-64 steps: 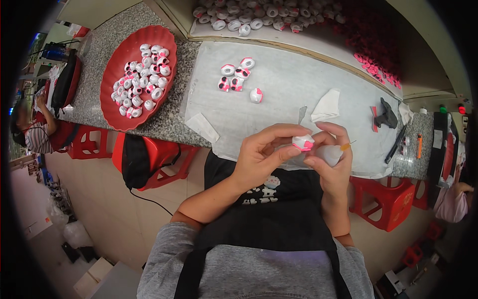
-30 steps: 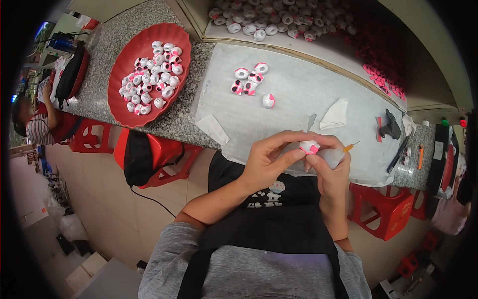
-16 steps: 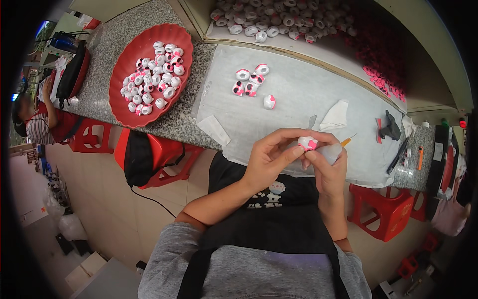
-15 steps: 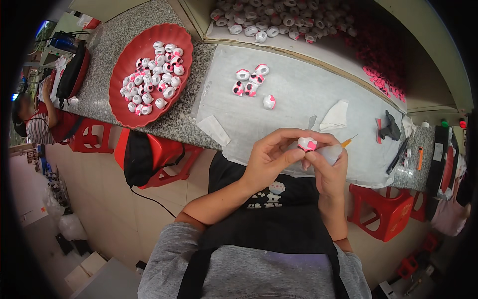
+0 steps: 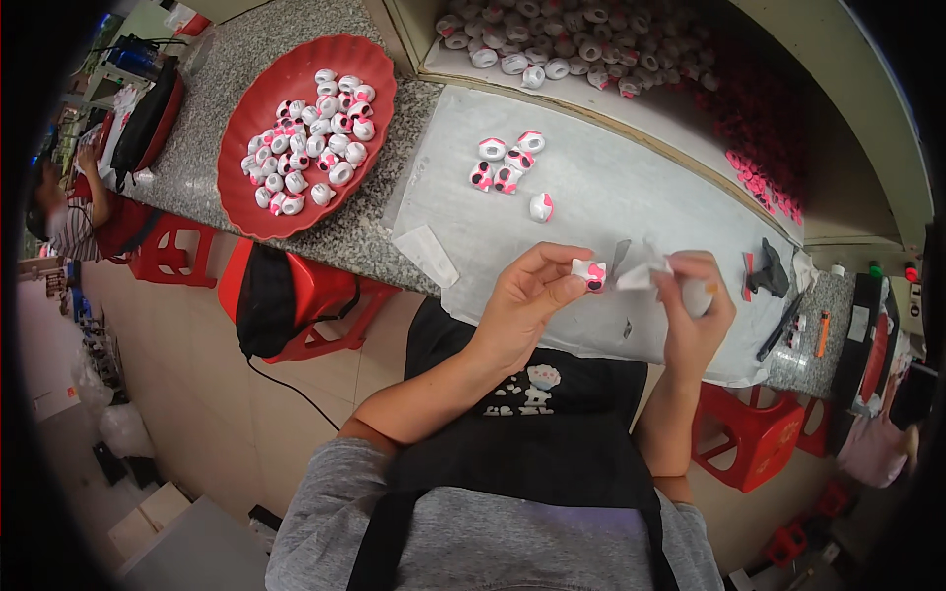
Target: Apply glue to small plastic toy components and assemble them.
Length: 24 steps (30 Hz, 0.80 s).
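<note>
While left hand (image 5: 527, 300) pinches a glossy rounded piece (image 5: 589, 274), right hand (image 5: 695, 315) grips seemingly crumpled paper (image 5: 645, 273).

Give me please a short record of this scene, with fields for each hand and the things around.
left hand: left hand pinches a small white and pink piece at its fingertips
right hand: right hand holds a scrap of white paper beside that piece
worktop: pale sheet with five loose pieces
dish: red dish full of similar pieces, on the granite counter
tray behind: many more pieces
</note>
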Each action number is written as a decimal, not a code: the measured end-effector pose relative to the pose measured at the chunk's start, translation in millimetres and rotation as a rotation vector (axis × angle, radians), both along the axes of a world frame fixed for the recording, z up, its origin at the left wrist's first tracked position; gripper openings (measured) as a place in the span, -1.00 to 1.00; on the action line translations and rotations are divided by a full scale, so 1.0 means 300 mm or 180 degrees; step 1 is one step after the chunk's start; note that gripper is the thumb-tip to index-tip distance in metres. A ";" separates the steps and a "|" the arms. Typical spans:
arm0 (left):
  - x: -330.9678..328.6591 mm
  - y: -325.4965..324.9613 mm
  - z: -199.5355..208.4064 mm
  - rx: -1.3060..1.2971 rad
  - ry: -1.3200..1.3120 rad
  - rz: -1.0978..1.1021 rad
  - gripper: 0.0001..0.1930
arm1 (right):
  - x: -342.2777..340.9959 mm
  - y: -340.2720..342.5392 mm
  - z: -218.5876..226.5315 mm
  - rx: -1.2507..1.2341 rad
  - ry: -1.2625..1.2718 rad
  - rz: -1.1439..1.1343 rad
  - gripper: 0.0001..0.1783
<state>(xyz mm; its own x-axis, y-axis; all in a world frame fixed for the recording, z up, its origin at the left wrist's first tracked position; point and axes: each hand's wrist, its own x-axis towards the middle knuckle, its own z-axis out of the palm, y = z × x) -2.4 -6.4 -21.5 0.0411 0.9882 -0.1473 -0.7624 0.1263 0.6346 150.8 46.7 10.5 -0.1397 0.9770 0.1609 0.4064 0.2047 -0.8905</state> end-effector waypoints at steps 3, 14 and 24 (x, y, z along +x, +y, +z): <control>-0.007 -0.012 -0.003 -0.0107 0.0157 -0.0053 -0.77 | -0.091 -0.074 0.026 0.0625 0.0536 0.0394 -0.81; -0.016 -0.022 0.014 0.0119 0.0784 -0.0011 -0.78 | -0.024 -0.082 0.032 0.1352 -0.0209 0.0389 -0.77; 0.016 -0.015 0.031 0.0335 0.0687 -0.0064 -0.77 | -0.025 -0.090 0.030 -0.0986 0.1300 0.0349 -0.64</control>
<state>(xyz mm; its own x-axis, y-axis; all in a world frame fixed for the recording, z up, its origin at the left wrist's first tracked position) 2.4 -11.0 -12.1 0.0397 0.9979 -0.0512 -0.6056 0.0648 0.7931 143.3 19.8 19.4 -0.2300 0.9706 -0.0706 0.0043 -0.0715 -0.9974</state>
